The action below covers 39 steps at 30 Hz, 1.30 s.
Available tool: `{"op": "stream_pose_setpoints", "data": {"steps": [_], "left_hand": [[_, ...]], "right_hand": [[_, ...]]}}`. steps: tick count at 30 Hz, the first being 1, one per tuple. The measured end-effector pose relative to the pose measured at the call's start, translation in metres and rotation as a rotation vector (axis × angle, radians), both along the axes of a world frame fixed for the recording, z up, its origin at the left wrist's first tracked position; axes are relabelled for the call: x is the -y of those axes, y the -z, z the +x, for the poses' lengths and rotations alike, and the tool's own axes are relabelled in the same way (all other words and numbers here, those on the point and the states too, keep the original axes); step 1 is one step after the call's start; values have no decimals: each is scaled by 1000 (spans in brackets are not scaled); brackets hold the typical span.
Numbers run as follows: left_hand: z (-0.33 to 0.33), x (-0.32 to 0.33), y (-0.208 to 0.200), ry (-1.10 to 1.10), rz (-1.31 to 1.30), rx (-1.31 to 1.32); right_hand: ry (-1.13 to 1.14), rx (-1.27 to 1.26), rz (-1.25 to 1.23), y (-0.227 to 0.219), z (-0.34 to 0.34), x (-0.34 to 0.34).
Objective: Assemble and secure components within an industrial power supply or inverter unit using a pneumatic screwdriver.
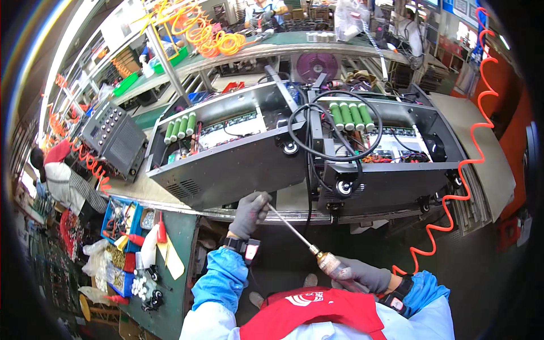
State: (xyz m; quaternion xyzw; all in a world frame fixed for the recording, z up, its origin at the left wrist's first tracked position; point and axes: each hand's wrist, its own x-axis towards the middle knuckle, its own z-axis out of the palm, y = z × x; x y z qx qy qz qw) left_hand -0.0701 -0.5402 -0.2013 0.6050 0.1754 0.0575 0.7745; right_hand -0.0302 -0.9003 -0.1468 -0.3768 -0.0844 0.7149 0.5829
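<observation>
A worker's gloved right hand (pixel 365 276) wraps its fingers around the handle of a long-shafted driver (pixel 333 266), held slanting in front of the workbench (pixel 135 190), just off its front edge. The gloved left hand (pixel 250 214) is at the shaft's tip, beside the bench's front edge, its fingers curled and narrow; whether they pinch the tip cannot be told. Along that edge lie two open dark-gray cabinets, the left one (pixel 232 170) and the right one (pixel 391 179), each showing a row of green cylinders (pixel 183 126) and circuit boards (pixel 229 131). A looped black cable (pixel 309 136) spans the place where the cabinets meet, one strand dropping past the front edge. To the left, a green side table (pixel 184 232) carries a blue bin (pixel 107 215) near its far left corner, with a pale yellow flat piece (pixel 173 260) nearer its right edge. A coiled orange hose (pixel 482 107) hangs at right.
</observation>
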Motion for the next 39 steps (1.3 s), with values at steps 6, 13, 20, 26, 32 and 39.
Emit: {"op": "stream_pose_setpoints", "data": {"steps": [6, 13, 20, 26, 32, 39], "left_hand": [[14, 19, -9, -196, -99, 160], [13, 64, 14, 104, -150, -199], [3, 102, -12, 376, -53, -117], [8, 101, -5, 295, -76, -113], [4, 98, -22, 265, -131, -71], [7, 99, -27, 222, -129, -103]], "right_hand": [[119, 645, -143, 14, -10, -36], [334, 674, -178, 17, 5, -75], [424, 644, -131, 18, 15, -93], [433, 671, -139, 14, 15, -103], [398, 518, -190, -18, 13, -109], [390, 526, -251, -15, 13, -113]]}}
